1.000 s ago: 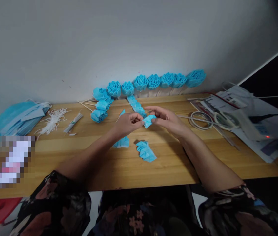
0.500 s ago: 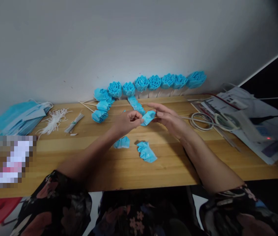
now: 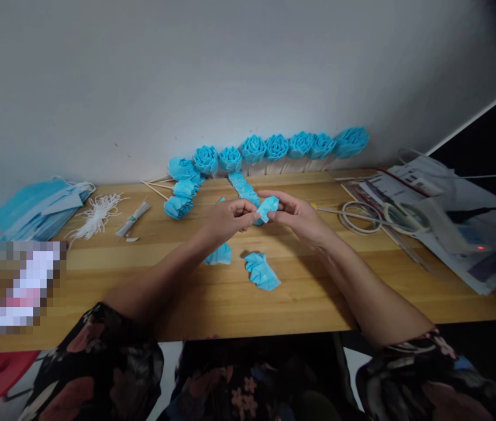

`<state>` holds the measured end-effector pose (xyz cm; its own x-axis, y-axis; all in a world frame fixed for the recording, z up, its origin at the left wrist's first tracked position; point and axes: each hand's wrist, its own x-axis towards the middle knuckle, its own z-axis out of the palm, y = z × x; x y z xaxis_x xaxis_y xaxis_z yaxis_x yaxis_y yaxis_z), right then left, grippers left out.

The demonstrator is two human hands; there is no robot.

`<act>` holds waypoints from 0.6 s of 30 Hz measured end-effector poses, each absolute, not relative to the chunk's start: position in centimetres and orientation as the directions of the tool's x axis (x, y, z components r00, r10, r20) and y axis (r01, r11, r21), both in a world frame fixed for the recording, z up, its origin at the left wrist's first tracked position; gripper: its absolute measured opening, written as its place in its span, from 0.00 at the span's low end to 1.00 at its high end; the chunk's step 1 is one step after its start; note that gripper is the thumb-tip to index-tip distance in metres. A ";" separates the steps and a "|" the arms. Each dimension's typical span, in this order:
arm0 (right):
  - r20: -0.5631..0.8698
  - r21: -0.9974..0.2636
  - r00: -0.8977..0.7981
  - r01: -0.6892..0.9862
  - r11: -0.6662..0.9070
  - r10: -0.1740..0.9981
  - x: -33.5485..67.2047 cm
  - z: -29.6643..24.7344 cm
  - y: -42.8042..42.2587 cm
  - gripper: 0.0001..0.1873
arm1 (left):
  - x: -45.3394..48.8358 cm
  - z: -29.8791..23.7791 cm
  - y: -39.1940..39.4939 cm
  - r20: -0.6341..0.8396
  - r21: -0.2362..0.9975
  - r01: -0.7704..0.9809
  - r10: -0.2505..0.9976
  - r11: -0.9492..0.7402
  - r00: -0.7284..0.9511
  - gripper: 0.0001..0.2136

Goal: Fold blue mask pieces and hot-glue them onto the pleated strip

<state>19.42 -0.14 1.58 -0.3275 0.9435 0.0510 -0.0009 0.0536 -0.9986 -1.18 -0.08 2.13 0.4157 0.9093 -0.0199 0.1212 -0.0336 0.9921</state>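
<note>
Between my hands, above the middle of the table, is a small folded piece of blue fabric (image 3: 269,207). My left hand (image 3: 233,217) pinches its left end between thumb and fingers. With thumb and fingertips, my right hand (image 3: 298,216) grips its right side. Just behind lies a pleated blue strip (image 3: 244,186). Nearer my body, a pleated blue piece (image 3: 262,271) rests on the wood, and another blue piece (image 3: 219,254) lies partly hidden by my left forearm. Several blue fabric roses (image 3: 254,148) on thin sticks stand in a row along the wall.
At the left are a stack of blue face masks (image 3: 41,210), white ear loops (image 3: 97,216), a tied bundle of thin strips (image 3: 133,219) and a blurred-out flat object (image 3: 28,286). Scissors (image 3: 362,217), papers (image 3: 462,257) and a glue gun (image 3: 447,225) lie at the right of the wooden table (image 3: 309,316).
My right hand's fingers have come in from loosely beside the blue piece to a pinch on it. The piece has turned slightly. My left hand keeps its hold.
</note>
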 end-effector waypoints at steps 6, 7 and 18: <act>0.072 -0.997 -0.290 -0.002 0.075 0.954 19.5 1.8 0.0 0.26 | -1.4 2.2 0.2 -0.094 0.995 0.063 0.895 0.074 0.435 0.14; 0.075 -0.997 -0.282 -0.008 0.076 0.957 19.4 1.7 0.1 0.27 | -1.3 2.2 0.2 -0.105 0.994 0.069 0.900 0.084 0.424 0.14; 0.091 -0.995 -0.321 0.016 0.102 0.943 19.3 1.0 0.0 0.30 | -0.9 2.1 0.0 -0.095 0.995 0.075 0.914 0.071 0.395 0.10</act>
